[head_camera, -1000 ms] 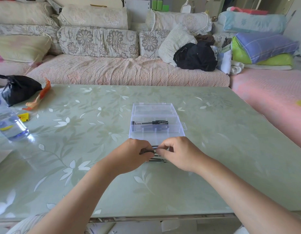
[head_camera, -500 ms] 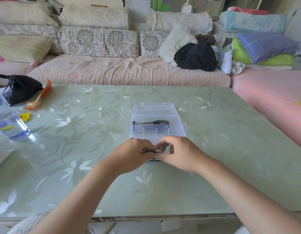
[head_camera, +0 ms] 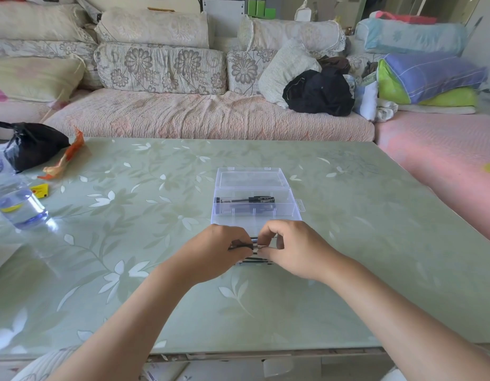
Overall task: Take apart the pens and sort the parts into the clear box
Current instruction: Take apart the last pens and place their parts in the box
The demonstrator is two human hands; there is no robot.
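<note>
A clear plastic box (head_camera: 293, 213) with its lid folded back sits mid-table, and one black pen (head_camera: 245, 200) lies in its far compartment. Just in front of the box, my left hand (head_camera: 216, 254) and my right hand (head_camera: 296, 248) hold a black pen (head_camera: 248, 246) between them, each pinching one end with curled fingers. Most of that pen is hidden by my fingers. More black pens (head_camera: 254, 260) lie on the table under my hands.
At the table's left edge stand a water bottle (head_camera: 13, 199), a black plastic bag (head_camera: 32, 144), an orange wrapper (head_camera: 65, 158) and a small yellow item (head_camera: 40, 190). A sofa (head_camera: 205, 116) with cushions and bedding runs behind the table.
Both hands have lifted the held pen slightly off the pile. My right fingers have arched higher over its end.
</note>
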